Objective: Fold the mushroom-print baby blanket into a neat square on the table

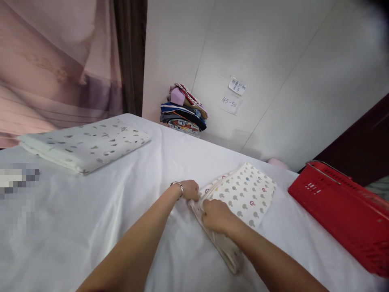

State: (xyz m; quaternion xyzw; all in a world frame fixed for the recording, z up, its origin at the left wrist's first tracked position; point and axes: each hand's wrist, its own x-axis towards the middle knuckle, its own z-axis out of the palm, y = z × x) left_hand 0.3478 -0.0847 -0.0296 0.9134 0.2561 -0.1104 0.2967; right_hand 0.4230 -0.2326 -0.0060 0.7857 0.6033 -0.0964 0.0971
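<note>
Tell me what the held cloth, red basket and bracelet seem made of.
Held cloth: soft matte fabric, perhaps cotton, since it folds limply. Red basket: likely molded plastic, slightly glossy, with slotted walls. Bracelet: probably polished metal, given its silvery glint.

The printed cloth [249, 194] looks like soft, matt fabric with a smooth face. Beneath it, the white cover [91, 215] is smooth cloth with a satiny sheen. Just left of the printed cloth, a bracelet [181, 189] gleams like polished metal; farther left, the folded white cloth [97, 144] appears matt. To its right, the red basket [337, 211] is smooth, faintly shiny plastic. Beyond it, two notes [230, 104] are plain paper on a smooth wall [273, 52] with a soft gloss.
</note>
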